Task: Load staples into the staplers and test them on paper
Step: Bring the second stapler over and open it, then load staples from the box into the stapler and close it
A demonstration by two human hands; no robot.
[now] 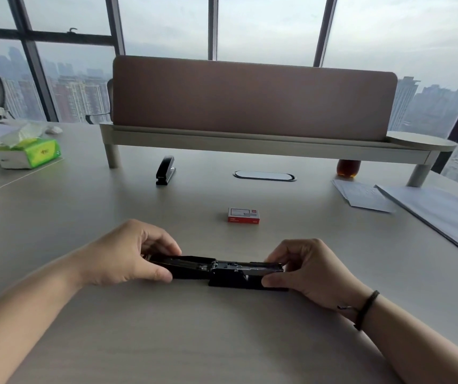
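Office desk [222, 342] by window. Stapler [216, 270] lies hinged flat open near front edge, left hand [128, 253] pinching lid, right hand [311, 270] pinching base: channel exposed for loading. Staple box [243, 215] just beyond; second stapler [166, 170] farther back; paper [366, 195] right.

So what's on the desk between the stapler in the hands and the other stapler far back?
Only bare desk, seen from the head camera; the red staple box sits just right of that line.

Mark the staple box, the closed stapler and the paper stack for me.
staple box [243, 215]: head view, on its top face.
closed stapler [165, 170]: head view, on its black upper arm.
paper stack [444, 214]: head view, on the top sheet.
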